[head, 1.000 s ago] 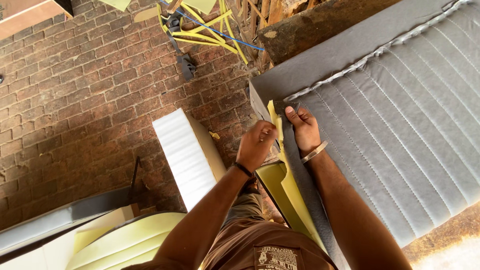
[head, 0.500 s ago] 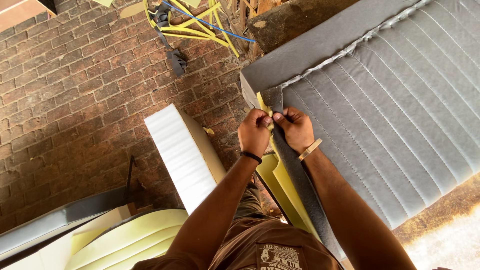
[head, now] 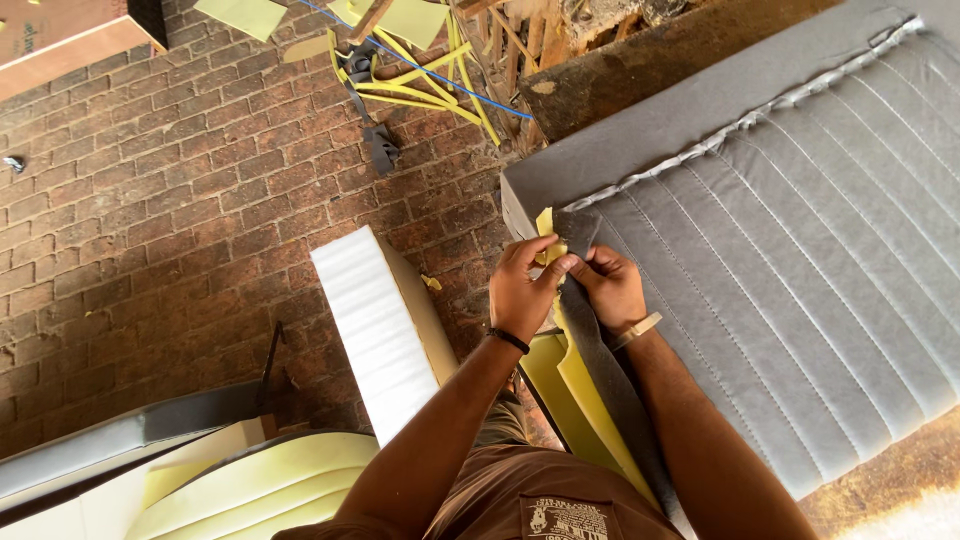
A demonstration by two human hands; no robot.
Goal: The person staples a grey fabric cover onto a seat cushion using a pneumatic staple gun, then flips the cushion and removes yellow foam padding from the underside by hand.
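A large grey quilted fabric panel (head: 790,270) lies on a work surface, its near-left edge backed by yellow foam (head: 590,390). My left hand (head: 525,290) and my right hand (head: 610,290) meet at that edge near the panel's corner. Both pinch the grey fabric strip (head: 578,232) where it wraps over the yellow foam, fingertips touching. A dark band sits on my left wrist and a pale band on my right wrist.
A white foam block (head: 375,325) stands on the brick floor left of my arms. Curved yellow foam pieces (head: 250,490) and a grey panel (head: 110,445) lie at the lower left. Yellow scraps, wood and a blue cord (head: 420,60) litter the top.
My hands have come together on the fabric edge; a second ago they were slightly apart. The view has shifted a little toward the panel's corner.
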